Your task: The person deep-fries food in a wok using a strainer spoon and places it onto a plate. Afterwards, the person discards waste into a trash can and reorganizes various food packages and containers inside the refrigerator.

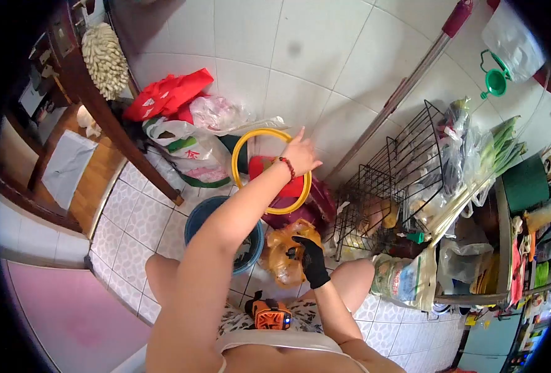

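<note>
My left hand [300,154], bare with a red bead bracelet [287,166] at the wrist, reaches up over the far right side of a yellow ring-shaped rim [236,155]. Its fingers are spread, with nothing seen in them. Red material [293,186] shows inside the ring. My right hand [313,258] wears a black glove and closes on an orange-yellow plastic bag [282,252] between my knees; the bag's contents are unclear. Left of the bag stands a blue bucket [196,219] with dark matter inside, partly hidden by my left forearm.
Red and white bags [179,149] lean against the tiled wall. To the right stand a black wire rack [375,193], green onions [502,152] and a filled sack [406,280]. A metal pole [406,90] slants along the wall. An orange device [272,316] sits at my lap.
</note>
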A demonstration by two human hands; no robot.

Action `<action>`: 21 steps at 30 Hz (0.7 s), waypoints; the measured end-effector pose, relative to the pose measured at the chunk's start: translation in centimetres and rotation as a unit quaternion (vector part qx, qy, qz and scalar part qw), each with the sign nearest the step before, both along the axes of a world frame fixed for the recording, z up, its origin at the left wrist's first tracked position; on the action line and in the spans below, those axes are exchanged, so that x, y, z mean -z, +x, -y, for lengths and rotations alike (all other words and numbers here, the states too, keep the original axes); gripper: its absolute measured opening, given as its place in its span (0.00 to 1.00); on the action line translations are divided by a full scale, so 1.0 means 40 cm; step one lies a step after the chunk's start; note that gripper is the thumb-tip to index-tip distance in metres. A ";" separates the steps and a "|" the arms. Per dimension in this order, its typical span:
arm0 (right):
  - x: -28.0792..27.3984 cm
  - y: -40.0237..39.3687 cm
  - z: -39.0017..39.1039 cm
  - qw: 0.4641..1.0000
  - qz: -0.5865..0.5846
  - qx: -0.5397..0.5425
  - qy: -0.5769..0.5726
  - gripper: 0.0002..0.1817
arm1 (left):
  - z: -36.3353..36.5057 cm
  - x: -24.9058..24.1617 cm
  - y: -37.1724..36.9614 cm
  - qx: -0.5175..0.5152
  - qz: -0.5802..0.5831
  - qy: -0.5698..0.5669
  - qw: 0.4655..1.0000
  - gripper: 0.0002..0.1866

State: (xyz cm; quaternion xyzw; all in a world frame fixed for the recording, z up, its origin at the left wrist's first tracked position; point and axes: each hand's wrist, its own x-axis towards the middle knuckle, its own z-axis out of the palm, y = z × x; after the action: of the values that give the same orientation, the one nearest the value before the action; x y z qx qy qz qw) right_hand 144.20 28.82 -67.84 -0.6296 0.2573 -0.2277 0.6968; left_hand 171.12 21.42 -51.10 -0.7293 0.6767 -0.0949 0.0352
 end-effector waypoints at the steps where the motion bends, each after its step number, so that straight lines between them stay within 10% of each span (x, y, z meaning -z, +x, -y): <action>1: -0.001 0.001 0.004 0.997 -0.002 -0.006 -0.078 0.14 | -0.032 -0.002 0.001 0.020 -0.002 -0.085 0.996 0.26; 7: -0.058 -0.002 0.015 0.991 -0.020 0.015 -0.128 0.16 | -0.519 -0.142 -0.124 -0.138 -0.227 -0.207 0.942 0.16; 9: -0.029 -0.004 0.026 0.997 -0.002 0.024 -0.074 0.16 | -0.669 -0.113 -0.157 -0.229 -0.383 -0.092 0.890 0.18; 11: 0.012 -0.007 0.032 0.997 0.016 0.033 0.073 0.15 | -0.807 0.052 -0.178 -0.316 -0.667 0.111 0.666 0.22; 13: -0.004 -0.010 0.024 1.000 -0.014 0.004 -0.019 0.15 | -0.890 0.199 -0.252 -0.367 -0.812 0.223 0.395 0.27; 16: -0.020 -0.001 0.020 1.000 0.011 -0.010 -0.024 0.15 | -0.957 0.495 -0.365 -0.350 -0.935 -0.005 0.049 0.30; 20: -0.069 0.004 -0.001 1.000 0.008 0.007 0.021 0.15 | -0.849 0.595 -0.369 -0.293 -0.898 -0.329 -0.009 0.24; 21: -0.101 0.006 -0.003 0.985 -0.005 0.010 -0.171 0.15 | -0.830 0.685 -0.354 -0.288 -0.878 -0.382 0.008 0.23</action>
State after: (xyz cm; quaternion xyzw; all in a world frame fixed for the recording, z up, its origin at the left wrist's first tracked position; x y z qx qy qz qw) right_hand 144.45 28.94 -63.80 -0.7380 0.2240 -0.2726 0.5752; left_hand 156.97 54.62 -78.50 -0.2970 -0.2099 0.3909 -0.8455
